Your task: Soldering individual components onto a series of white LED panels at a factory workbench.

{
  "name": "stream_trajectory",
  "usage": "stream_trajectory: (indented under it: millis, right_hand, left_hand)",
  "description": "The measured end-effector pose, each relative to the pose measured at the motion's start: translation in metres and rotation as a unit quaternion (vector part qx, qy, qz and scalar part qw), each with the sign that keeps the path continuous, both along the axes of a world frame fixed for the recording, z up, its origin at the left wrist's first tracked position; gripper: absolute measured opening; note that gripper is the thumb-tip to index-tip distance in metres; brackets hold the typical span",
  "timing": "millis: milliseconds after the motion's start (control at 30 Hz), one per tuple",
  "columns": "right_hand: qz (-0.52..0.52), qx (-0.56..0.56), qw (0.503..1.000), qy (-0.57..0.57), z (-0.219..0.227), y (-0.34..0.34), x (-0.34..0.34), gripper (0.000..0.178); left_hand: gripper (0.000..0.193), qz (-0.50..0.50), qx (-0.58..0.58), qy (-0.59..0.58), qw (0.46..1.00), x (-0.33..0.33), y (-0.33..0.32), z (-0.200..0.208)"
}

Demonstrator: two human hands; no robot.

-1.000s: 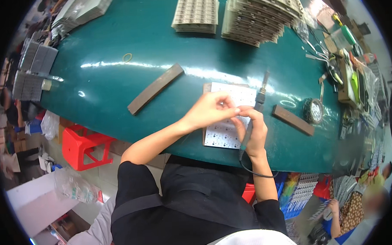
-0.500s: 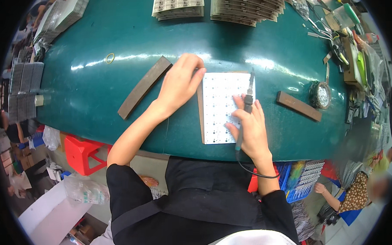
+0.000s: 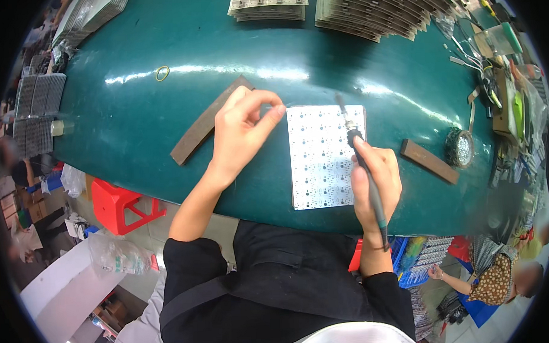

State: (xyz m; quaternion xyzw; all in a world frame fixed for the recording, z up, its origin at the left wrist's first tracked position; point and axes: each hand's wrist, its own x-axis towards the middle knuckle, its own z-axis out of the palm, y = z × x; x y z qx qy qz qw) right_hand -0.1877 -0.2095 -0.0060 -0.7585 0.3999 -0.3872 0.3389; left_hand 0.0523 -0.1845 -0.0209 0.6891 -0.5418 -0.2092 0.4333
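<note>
A white circuit board panel [image 3: 319, 161] with rows of dark dots lies flat on the green table in front of me. In my right hand [image 3: 381, 183] is a soldering iron [image 3: 367, 168], its tip angled away from me over the board's far right part. My left hand [image 3: 243, 127] hovers by the board's far left corner, thumb and forefinger pinched together. Whatever may be between those fingertips is too small to make out. Partly behind this hand lies a long dark brown bar [image 3: 194, 132].
A shorter brown bar [image 3: 430, 161] and a tape roll [image 3: 460, 148] lie to the right. Stacked panels [image 3: 269, 5] stand along the far edge. A rubber band [image 3: 162, 73] lies at left. Tools and wires crowd the right edge; a red stool [image 3: 121, 207] stands below left.
The soldering iron has turned in my right hand, now in a pen-like grip, and the hand has moved right. My left hand has drawn back slightly towards me. The whole view has shifted a little.
</note>
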Motion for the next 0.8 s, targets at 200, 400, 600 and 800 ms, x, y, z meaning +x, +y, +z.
stream_trajectory:
  millis: [200,400,600,800]
  right_hand:
    - [0.019,0.063,0.998,-0.020,0.001,-0.007,0.012,0.026]
    - [0.043,0.064,0.997,-0.024,-0.006,-0.008,0.017,0.027]
    - [0.062,0.047,0.997,-0.024,-0.006,-0.011,0.019,0.026]
    - [0.055,0.070,0.996,-0.022,-0.002,-0.010,0.020,0.027]
  left_hand:
    - [0.008,0.025,-0.050,-0.073,0.996,-0.004,0.000,-0.006]
    - [0.010,-0.011,-0.060,-0.115,0.991,-0.007,0.001,-0.012]
    - [0.010,-0.015,-0.065,-0.137,0.988,-0.006,0.000,-0.014]
    - [0.010,-0.017,-0.063,-0.150,0.986,-0.007,0.000,-0.016]
